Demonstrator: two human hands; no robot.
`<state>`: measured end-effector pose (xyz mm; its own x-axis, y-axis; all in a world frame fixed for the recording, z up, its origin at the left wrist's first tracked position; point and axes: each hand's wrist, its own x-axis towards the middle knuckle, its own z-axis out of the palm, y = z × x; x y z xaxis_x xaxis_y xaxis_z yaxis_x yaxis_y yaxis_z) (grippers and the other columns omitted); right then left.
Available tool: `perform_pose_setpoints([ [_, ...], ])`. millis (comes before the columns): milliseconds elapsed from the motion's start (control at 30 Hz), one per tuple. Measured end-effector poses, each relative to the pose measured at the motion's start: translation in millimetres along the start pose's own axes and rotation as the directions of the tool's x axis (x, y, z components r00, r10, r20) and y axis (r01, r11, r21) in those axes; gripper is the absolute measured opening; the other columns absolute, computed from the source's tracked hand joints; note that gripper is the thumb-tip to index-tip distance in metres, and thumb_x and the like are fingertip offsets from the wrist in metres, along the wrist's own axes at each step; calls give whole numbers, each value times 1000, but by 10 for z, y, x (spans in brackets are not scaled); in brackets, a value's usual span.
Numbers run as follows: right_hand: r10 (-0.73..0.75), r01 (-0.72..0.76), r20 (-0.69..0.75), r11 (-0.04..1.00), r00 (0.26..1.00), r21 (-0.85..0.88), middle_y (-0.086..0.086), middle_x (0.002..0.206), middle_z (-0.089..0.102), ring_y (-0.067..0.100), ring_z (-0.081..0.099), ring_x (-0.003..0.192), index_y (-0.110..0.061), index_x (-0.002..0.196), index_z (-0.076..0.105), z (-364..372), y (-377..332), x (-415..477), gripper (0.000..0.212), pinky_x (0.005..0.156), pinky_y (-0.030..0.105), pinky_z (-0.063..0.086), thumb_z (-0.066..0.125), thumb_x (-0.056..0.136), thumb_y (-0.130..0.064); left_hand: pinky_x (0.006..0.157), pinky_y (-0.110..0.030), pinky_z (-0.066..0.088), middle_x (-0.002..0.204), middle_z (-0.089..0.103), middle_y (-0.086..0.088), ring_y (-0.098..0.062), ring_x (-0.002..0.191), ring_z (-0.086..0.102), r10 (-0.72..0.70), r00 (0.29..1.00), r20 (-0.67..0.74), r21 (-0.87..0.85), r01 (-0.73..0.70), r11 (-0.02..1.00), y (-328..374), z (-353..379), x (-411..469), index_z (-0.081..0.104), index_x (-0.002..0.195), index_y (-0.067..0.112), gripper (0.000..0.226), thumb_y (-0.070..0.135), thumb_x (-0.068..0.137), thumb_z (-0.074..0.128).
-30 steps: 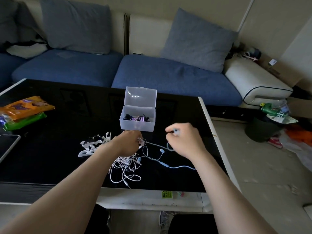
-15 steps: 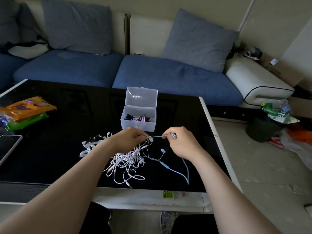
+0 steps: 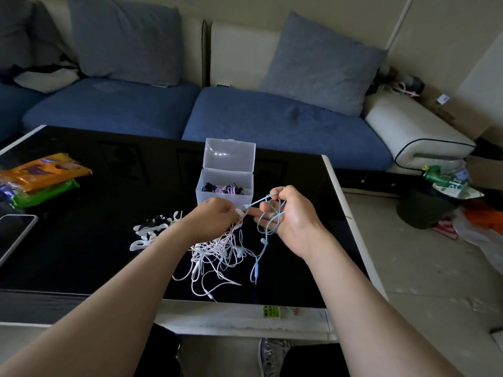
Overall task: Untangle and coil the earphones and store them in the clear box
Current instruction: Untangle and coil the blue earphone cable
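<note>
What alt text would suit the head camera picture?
Over a black table, the right hand holds loops of blue earphone cable while the left hand pinches tangled white earphones. An open clear box stands behind.

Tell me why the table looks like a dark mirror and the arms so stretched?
Head view: the glossy black table shows faint reflections under soft, dim light, with no hard shadows. Head view again: the wide-angle lens stretches both forearms toward the corners; the left hand, right hand, blue cord and white cords look fairly sharp.
</note>
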<state>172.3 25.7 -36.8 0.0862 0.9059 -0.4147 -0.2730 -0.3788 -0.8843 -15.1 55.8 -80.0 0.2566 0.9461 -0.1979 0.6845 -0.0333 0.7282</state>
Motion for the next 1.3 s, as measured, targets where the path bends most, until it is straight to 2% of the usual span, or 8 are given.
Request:
perform_pose_setpoints([
  [167, 56, -54, -28, 996, 998, 73, 3, 57, 49, 40, 73, 84, -18, 86, 50, 44, -33, -13, 23, 93, 51, 56, 35, 103, -12, 59, -31, 43, 87, 77, -8, -26, 59, 52, 94, 995, -36, -178, -99, 979, 69, -20, -20, 75, 111, 34, 42, 4, 99, 48],
  [433, -72, 163, -252, 919, 965, 360, 1, 68, 43, 37, 80, 74, -18, 76, 45, -55, -182, -74, 25, 81, 40, 58, 31, 96, -13, 56, -21, 42, 89, 65, -3, -15, 75, 57, 64, 991, -118, 48, -59, 997, 39, -57, -95, 74, 84, 12, 34, 16, 103, 46],
  [567, -197, 142, -362, 975, 911, -174, 0, 70, 46, 14, 45, 45, -16, 79, 54, -233, -122, -7, 18, 47, 28, 35, 47, 94, -21, 81, -29, 42, 103, 50, 0, -18, 98, 54, 33, 985, -171, 147, -7, 989, -35, -57, -63, 67, 73, 19, 27, 35, 94, 66],
  [700, -309, 68, -66, 404, 949, -912, -3, 94, 70, 16, 67, 81, -26, 100, 71, -420, 44, 53, 12, 66, 30, 49, 67, 98, -37, 68, -20, 38, 90, 51, 5, -16, 97, 49, 110, 985, -134, 274, -70, 959, -82, -88, -63, 58, 74, 19, 22, 10, 81, 78],
  [900, 117, 28, 45, 143, 992, -989, 8, 150, 52, 22, 61, 119, -23, 157, 46, -525, 282, 275, 65, 94, 31, 51, 70, 97, -24, 74, -24, 45, 109, 45, 2, -17, 90, 56, 116, 987, -112, 312, -75, 947, -155, -87, -33, 66, 93, 27, 38, -8, 78, 65],
  [1100, -26, 19, 23, -149, 999, -989, 11, 154, 42, 38, 44, 142, -29, 153, 49, -410, 339, 343, 59, 118, 56, 32, 70, 98, -32, 80, -25, 44, 114, 50, 3, -18, 98, 57, 149, 982, -115, 317, -105, 943, -212, -73, 11, 69, 110, 27, 37, 0, 86, 69],
  [1200, -140, 136, 135, -7, 981, -991, 7, 132, 61, 28, 61, 119, -26, 118, 73, -267, 372, 354, 26, 106, 46, 52, 71, 95, -15, 87, -24, 42, 116, 51, 5, -18, 107, 57, 171, 979, -114, 340, -123, 932, -245, -82, 11, 69, 120, 24, 39, 6, 86, 76],
  [1300, 26, 314, 322, 157, 946, -936, -6, 109, 78, 12, 72, 102, -30, 101, 84, -78, 467, 296, 30, 96, 26, 57, 64, 91, -10, 91, -22, 38, 114, 50, 6, -19, 113, 57, 171, 977, -128, 357, -115, 927, -251, -91, 16, 68, 126, 20, 42, 4, 88, 73],
])
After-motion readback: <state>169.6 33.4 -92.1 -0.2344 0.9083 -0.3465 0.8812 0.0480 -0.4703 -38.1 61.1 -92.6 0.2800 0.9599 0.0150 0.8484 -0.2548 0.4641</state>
